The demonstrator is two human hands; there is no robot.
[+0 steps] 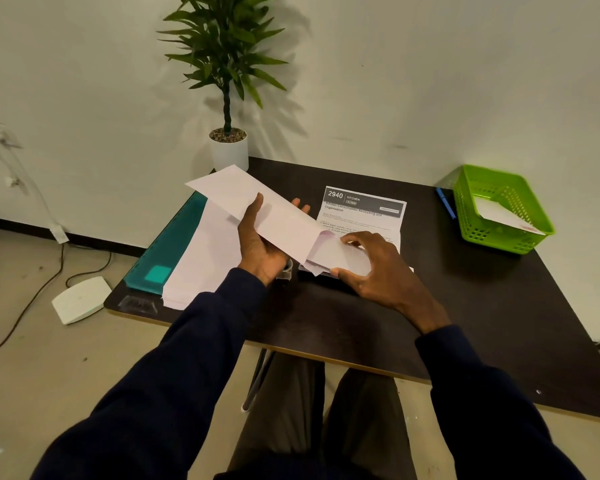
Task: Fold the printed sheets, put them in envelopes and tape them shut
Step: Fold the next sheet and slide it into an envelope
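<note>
My left hand holds a long white envelope tilted above the dark table, its open end pointing right. My right hand grips a folded white sheet whose left part is inside the envelope's mouth. A stack of printed sheets with a dark header lies flat just behind my hands. A pile of white envelopes rests on the table at the left. Something small and clear, perhaps tape, peeks out under my left wrist.
A teal folder lies under the envelope pile at the table's left edge. A green basket with a white envelope inside stands at the far right, a blue pen beside it. A potted plant stands at the back.
</note>
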